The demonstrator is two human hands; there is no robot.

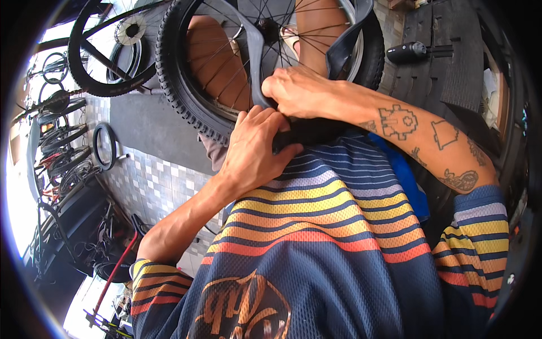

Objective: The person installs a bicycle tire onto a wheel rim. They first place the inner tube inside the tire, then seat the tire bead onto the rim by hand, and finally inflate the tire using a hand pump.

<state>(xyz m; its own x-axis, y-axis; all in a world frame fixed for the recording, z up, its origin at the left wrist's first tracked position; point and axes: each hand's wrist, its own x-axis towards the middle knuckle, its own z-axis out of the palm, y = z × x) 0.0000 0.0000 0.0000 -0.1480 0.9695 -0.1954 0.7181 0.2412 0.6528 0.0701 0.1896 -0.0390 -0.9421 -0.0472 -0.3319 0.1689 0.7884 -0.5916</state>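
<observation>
A bicycle wheel stands against my legs, with a knobby black tyre [179,107] around its spoked rim [357,56]. A grey inner tube [255,48] hangs partly out of the tyre and crosses the spokes. My right hand [299,93] is closed in a fist on the tube at the wheel's near side. Just to its left, my left hand [257,138] wraps around the near part of the tyre, fingers curled over the top and thumb toward me. Both hands nearly touch. What lies under their fingers is hidden.
Another bicycle wheel [76,62] on a frame is at the far left. A loose tyre [104,147] stands on the tiled floor, with several bicycles [65,147] beyond. A black cordless tool [406,52] lies on a dark slatted surface [440,79] at the right.
</observation>
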